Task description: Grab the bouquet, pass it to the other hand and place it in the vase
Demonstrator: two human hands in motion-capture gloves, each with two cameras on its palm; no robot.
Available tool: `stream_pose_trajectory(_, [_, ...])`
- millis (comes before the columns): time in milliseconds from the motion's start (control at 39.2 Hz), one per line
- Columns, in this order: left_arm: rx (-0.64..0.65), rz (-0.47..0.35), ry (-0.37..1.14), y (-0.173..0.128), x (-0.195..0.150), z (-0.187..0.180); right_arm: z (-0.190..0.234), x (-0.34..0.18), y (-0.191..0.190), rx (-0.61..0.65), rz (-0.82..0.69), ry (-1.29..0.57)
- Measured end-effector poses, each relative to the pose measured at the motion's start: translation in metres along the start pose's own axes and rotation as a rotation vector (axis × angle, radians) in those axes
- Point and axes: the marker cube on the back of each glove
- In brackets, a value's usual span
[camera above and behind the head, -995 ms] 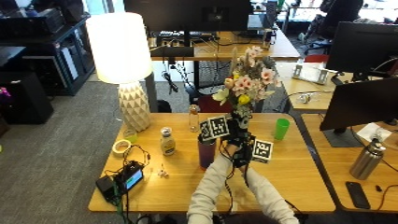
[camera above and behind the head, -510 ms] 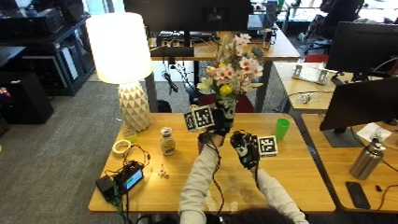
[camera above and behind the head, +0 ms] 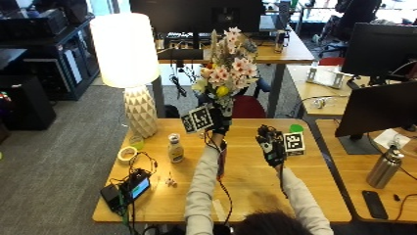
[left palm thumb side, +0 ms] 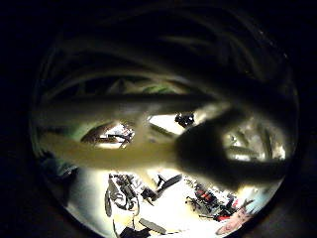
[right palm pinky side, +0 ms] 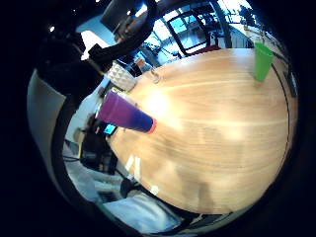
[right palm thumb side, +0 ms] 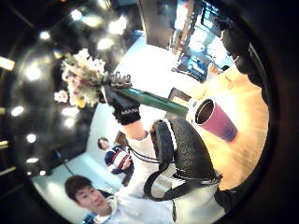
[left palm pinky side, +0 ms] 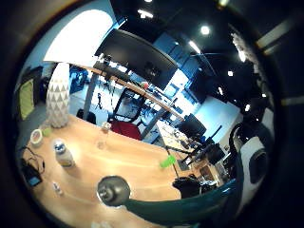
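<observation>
Two hands: both gloved in black, raised above the table in the middle of the outside view.
Left fingers: curled round the stems of the bouquet; the left hand holds it upright, just left of centre.
Bouquet: pink, cream and yellow blooms rise to the upper middle of the frame, in front of the far desk. In the right thumb side palm view the same bunch shows at upper left, its green stems running from the gloved hand down toward the vase.
Right fingers: the right hand sits right of centre, apart from the bouquet and holding nothing; whether its fingers are straight or curled I cannot tell.
Vase: hidden behind the left forearm in the outside view. The right little finger side palm view shows it standing on the wooden top, purple shading to dark blue, with an open mouth.
Green cup: just beyond the right hand, toward the far edge.
Bottle: left of the left forearm; its label cannot be read.
Lamp: white shade on a patterned white base, upper left.
Tape roll: left of the bottle.
Writing: none legible anywhere.
</observation>
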Motion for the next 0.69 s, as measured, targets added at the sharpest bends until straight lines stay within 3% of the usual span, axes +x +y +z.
stream_pose_trajectory(51, [0.015, -0.011, 0.005, 0.0, -0.016, 0.01, -0.004, -0.003, 0.001, 0.004, 0.016, -0.006])
stream_pose_trajectory(561, [-0.008, -0.023, -0.001, 0.011, -0.06, 0.021, -0.016, 0.013, -0.002, 0.008, 0.06, -0.06])
stream_pose_trajectory(638, [-0.064, -0.024, -0.001, 0.022, -0.078, 0.022, -0.016, 0.014, 0.002, -0.002, 0.095, -0.049])
stream_pose_trajectory(689, [-0.18, -0.033, -0.018, 0.04, -0.101, 0.023, -0.017, 0.017, 0.003, -0.01, 0.086, -0.056])
